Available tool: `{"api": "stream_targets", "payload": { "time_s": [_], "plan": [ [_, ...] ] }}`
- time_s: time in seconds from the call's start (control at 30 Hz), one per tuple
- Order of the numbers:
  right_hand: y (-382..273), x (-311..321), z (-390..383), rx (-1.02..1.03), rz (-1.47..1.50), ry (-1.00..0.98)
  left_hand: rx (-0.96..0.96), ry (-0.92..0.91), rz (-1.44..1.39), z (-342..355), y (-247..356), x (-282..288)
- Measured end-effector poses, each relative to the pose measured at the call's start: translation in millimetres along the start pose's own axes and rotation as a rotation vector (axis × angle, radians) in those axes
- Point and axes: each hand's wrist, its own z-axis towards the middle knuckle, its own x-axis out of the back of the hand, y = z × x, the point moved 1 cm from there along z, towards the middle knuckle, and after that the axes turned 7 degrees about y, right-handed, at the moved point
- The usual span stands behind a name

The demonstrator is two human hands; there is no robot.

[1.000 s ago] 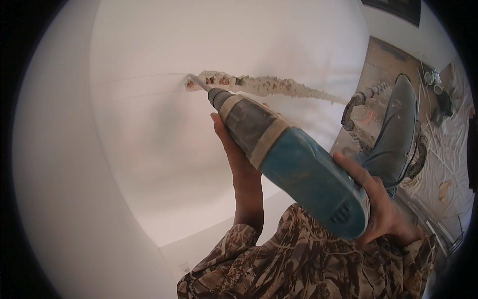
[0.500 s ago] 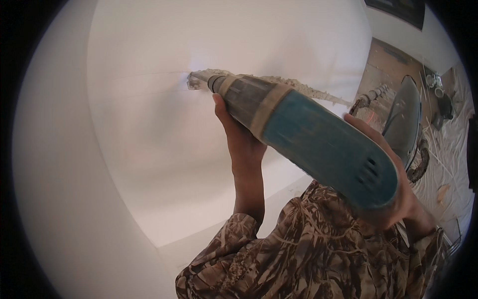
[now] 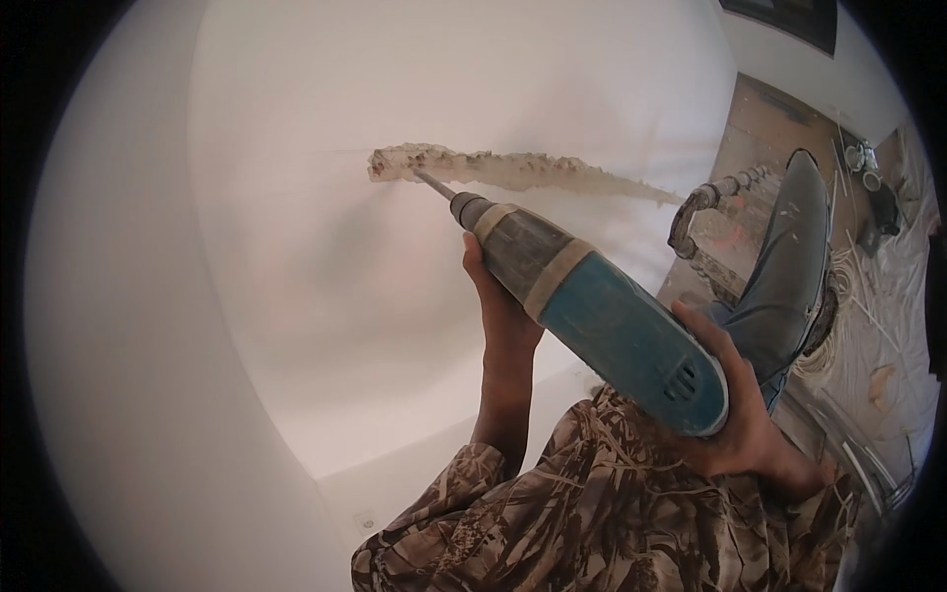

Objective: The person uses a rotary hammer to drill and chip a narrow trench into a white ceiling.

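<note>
A teal and dark grey rotary hammer (image 3: 626, 331), with tan bands around its front housing, points up and left toward the white wall (image 3: 296, 326). Its thin chisel bit (image 3: 434, 185) meets the lower edge of a rough horizontal groove (image 3: 523, 170) near the groove's left end. My left hand (image 3: 501, 296) holds the front housing from below, thumb up by the chuck. At the rear, my right hand (image 3: 740, 424) is closed around the handle end; the body hides part of its fingers. Camouflage-patterned clothing (image 3: 612, 493) covers my torso and upper arms.
Right of the wall, a dusty dark grey form (image 3: 784, 257), apparently a trouser leg, rises beside ribbed conduit (image 3: 725, 192). Loose cables (image 3: 838, 286) and crumpled plastic sheeting (image 3: 893, 345) lie on the floor. A wall corner runs down the left.
The hammer and both hands have shifted down. The bit has backed out of the groove's left end to its lower edge, exposing more of the groove. The grey form looks larger.
</note>
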Motion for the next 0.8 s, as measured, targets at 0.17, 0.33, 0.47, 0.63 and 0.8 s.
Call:
{"api": "stream_targets", "payload": {
  "time_s": [0.17, 0.33, 0.47, 0.63, 0.8],
  "plan": [
    [6, -7, -10, 0.024, -0.013, 0.032, 0.007, 0.008, -0.037, -6, 5, -4],
    [-10, -22, 23, 0.021, 0.001, 0.014, -0.039, -0.059, -0.024, 18, 35, -1],
    [-21, -38, 52, 0.013, 0.082, 0.050, -0.139, -0.013, 0.015, 30, 56, -4],
    [-25, -35, 62, 0.039, 0.157, 0.060, -0.148, -0.065, -0.013, 31, 67, -6],
    [-13, -32, 59, 0.013, 0.235, 0.048, -0.121, -0.082, 0.009, 40, 61, 2]
  ]
}}
